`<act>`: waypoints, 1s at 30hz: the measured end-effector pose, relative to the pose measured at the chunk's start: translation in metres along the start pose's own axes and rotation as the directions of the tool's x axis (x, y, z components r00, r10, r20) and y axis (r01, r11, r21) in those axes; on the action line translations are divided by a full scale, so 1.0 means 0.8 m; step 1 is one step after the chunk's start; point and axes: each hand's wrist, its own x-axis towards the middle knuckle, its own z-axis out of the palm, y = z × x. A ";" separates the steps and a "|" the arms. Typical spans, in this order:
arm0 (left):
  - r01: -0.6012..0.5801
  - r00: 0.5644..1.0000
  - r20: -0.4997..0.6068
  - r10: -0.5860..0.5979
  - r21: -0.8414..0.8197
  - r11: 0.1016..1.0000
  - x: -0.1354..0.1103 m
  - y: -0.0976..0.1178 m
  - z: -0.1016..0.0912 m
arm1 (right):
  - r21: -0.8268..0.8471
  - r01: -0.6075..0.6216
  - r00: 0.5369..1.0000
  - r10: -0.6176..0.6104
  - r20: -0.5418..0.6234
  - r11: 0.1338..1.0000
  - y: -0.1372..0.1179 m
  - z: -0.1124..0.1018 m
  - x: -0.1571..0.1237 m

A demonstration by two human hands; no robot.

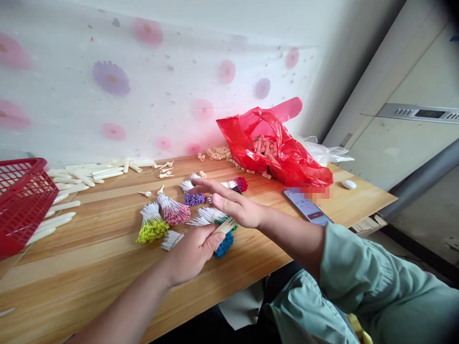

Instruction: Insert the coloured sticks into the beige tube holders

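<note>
garment [376, 296]: pale green, creased | right sleeve [340, 253]: short, loose | forearms [290, 234]: bare

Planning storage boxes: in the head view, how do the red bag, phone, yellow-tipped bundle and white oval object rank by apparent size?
1. red bag
2. phone and yellow-tipped bundle, too alike to rank
3. white oval object, though it lies farther from the camera

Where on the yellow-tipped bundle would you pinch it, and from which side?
Probably at the narrow waist of the yellow-tipped bundle, between the splayed white ends and the yellow heads, coming from above: it lies flat on the table.
</note>
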 end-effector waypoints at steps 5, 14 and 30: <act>-0.014 0.999 -0.050 0.017 0.072 0.997 0.000 0.002 0.000 | 0.069 0.007 1.000 -0.009 0.028 0.998 0.007 0.004 0.004; 0.040 0.998 -0.056 -0.040 0.010 0.999 0.003 -0.005 -0.005 | 0.080 0.010 0.994 -0.001 -0.109 0.997 0.015 0.010 0.002; 0.197 0.975 0.033 -0.221 -0.594 0.780 0.008 -0.014 0.001 | -0.939 0.323 0.940 -0.152 0.304 0.119 0.007 -0.019 -0.020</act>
